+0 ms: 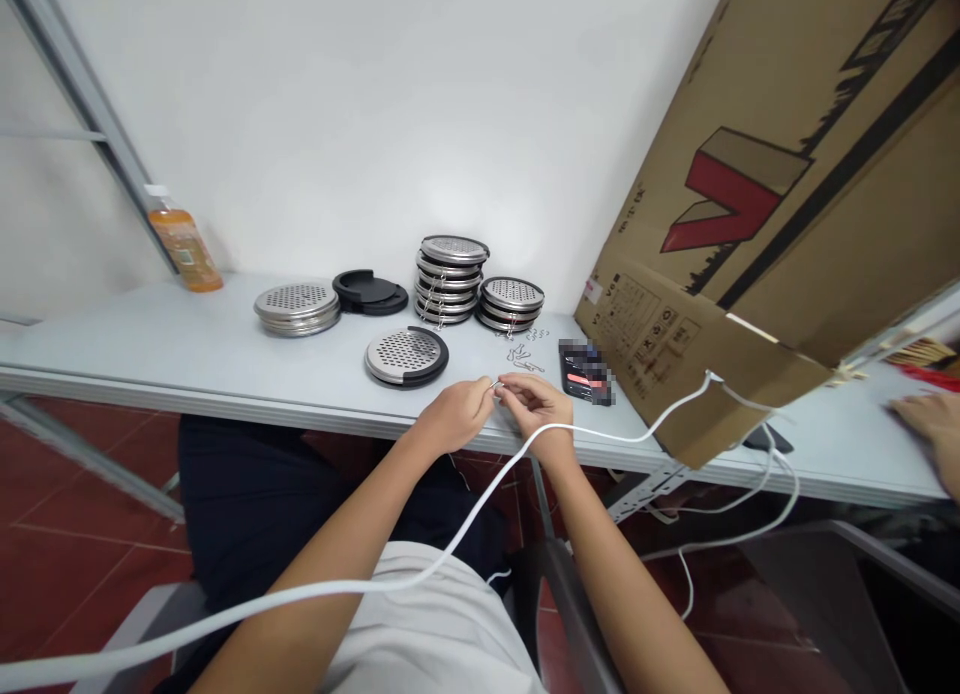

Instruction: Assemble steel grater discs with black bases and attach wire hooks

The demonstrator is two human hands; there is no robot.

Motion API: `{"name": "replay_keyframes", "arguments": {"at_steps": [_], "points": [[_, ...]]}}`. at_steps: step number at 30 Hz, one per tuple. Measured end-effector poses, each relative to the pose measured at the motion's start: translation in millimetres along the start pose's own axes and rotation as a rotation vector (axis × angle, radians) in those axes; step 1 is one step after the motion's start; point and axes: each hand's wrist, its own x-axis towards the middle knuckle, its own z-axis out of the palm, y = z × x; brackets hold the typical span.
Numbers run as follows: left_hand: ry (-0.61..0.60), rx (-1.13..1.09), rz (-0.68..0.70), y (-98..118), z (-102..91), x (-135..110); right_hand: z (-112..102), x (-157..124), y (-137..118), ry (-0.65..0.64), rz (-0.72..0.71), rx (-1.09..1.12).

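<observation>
My left hand (456,416) and my right hand (541,406) meet at the table's front edge. Between their fingertips is a small shiny metal piece (495,385), pinched from both sides; its exact shape is mostly hidden. Just beyond my left hand lies a round perforated metal disc (406,354) with a black rim around part of it. Several loose bent wire pieces (523,358) are scattered past my right hand, with tinier metal bits (537,334) behind them.
Perforated discs stand in a tall stack (450,279), a short stack (511,304) and a left stack (297,309), beside black rings (369,292). A large cardboard box (675,354) borders the right. A white cable (480,504) crosses my arms. Another person's hand (934,424) is far right.
</observation>
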Motion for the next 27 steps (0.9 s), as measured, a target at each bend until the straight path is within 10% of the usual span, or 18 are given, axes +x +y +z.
{"name": "replay_keyframes", "arguments": {"at_steps": [15,27], "points": [[0.015,0.101,-0.064,3.4,6.3,-0.2,-2.9,6.3,2.7,0.124,0.057,-0.012],[0.052,0.098,-0.090,1.9,6.5,0.4,-8.9,6.0,1.3,-0.057,0.051,0.018]]}}
